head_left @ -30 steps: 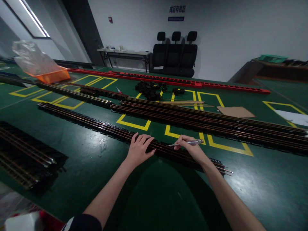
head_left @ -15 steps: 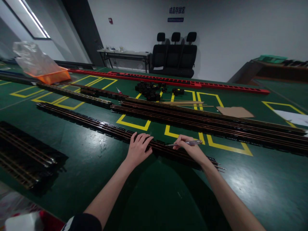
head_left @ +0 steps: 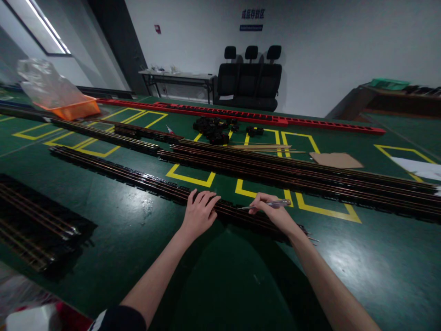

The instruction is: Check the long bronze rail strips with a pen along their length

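Observation:
A long black track strip with copper-coloured rails (head_left: 155, 184) lies slantwise on the green table (head_left: 213, 276). My left hand (head_left: 200, 212) rests on its middle, fingers spread over the rails. To the right, my right hand (head_left: 270, 209) is closed around a thin screwdriver-like tool (head_left: 278, 203) with a clear handle. The tool's tip points left and meets the strip between my two hands. Thin metal rod ends (head_left: 313, 239) stick out of the strip's right end, beyond my right wrist.
More railed strips (head_left: 275, 170) lie behind my hands, and a stack (head_left: 37, 216) sits at left. Farther back are black parts (head_left: 213, 128), thin wooden sticks (head_left: 265, 148), cardboard (head_left: 336, 160), a red rail (head_left: 310, 125) and an orange basket (head_left: 77, 109) holding a plastic bag.
The strip under my hands has shifted slightly left, and its rod ends show less beyond my right wrist. Both hands keep nearly the same place.

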Available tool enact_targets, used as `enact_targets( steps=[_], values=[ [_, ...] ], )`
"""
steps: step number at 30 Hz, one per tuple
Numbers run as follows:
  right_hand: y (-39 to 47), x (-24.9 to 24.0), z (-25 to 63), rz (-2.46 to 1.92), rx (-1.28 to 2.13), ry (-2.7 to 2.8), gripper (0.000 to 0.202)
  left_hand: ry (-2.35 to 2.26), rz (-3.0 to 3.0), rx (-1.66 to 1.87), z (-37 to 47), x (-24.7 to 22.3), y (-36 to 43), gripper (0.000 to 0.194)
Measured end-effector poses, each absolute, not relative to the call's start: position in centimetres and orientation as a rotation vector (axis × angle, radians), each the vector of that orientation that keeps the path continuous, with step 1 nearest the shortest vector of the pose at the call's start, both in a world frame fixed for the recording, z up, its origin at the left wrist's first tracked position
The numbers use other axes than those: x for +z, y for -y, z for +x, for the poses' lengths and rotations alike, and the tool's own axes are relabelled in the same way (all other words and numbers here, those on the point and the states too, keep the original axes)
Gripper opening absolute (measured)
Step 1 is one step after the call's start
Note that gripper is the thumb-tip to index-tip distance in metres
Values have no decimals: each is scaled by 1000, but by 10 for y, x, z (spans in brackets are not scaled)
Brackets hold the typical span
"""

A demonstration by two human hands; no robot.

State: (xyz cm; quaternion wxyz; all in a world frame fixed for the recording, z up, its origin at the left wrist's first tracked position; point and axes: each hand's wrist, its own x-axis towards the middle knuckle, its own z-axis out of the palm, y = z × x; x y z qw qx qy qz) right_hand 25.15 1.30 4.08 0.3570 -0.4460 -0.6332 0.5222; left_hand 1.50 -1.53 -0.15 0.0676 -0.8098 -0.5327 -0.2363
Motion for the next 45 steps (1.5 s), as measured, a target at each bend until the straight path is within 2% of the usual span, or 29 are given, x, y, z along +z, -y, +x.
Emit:
enact_targets(
  steps=[45],
  values=[
    [-15,38,253,-1112,1362,1577,20,1628,-2453,-683,11,-4,16,39]
  ],
)
